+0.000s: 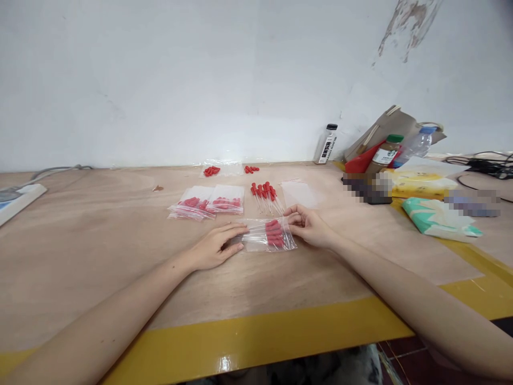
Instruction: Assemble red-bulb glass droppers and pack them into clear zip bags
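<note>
A clear plastic bag (269, 234) holding several red-capped droppers lies flat on the wooden table (100, 251). My left hand (214, 247) rests on the bag's left end, fingers stretched out and pressing it down. My right hand (308, 224) pinches the bag's right edge with curled fingers. Just behind the bag lies a loose row of red-capped droppers (265, 195), and beside it an empty clear bag (298, 193).
Two filled bags (208, 203) lie at the left of the droppers. Loose red caps (211, 171) sit near the wall. A white bottle (327, 143), drink bottles, a paper bag, tissue packs (438, 219) and cables crowd the right. Yellow tape edges the table front.
</note>
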The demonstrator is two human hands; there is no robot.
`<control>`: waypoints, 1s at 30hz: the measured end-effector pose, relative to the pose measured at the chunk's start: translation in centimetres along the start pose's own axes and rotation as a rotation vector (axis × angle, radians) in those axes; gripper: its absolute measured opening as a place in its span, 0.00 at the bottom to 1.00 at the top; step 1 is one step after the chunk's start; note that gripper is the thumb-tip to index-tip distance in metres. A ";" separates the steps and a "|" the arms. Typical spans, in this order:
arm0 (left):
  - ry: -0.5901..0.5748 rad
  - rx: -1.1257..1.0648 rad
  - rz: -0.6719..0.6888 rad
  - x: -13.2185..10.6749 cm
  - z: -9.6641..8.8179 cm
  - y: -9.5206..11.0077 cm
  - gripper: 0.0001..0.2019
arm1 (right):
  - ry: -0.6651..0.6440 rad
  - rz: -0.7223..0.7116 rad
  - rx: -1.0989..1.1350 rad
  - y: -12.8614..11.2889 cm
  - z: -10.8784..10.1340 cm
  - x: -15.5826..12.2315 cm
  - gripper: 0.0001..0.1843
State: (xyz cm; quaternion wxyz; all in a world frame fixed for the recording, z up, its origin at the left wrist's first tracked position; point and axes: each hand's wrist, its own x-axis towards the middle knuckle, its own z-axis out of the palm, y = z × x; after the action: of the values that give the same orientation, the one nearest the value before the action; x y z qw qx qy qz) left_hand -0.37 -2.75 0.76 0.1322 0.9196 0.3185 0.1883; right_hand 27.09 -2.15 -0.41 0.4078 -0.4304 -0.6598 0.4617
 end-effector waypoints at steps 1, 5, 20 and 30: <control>-0.003 0.002 0.000 0.0 0.0 0.0 0.19 | -0.026 0.027 0.014 -0.1 -0.2 0.0 0.17; -0.017 0.017 -0.008 -0.2 0.0 0.1 0.19 | 0.115 0.190 0.071 -0.3 -0.9 0.4 0.11; -0.051 0.001 0.046 -0.2 -0.3 0.3 0.21 | -0.007 0.272 0.122 -1.3 0.4 0.0 0.13; 0.013 0.027 -0.055 -0.4 -0.4 0.5 0.24 | 0.337 0.179 0.557 -2.3 -2.9 0.7 0.03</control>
State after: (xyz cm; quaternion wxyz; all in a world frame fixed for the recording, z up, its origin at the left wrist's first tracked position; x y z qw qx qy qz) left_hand -0.57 -3.38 1.14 0.1226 0.9109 0.3471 0.1863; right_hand 29.12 -1.19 2.59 0.5708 -0.4288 -0.3911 0.5808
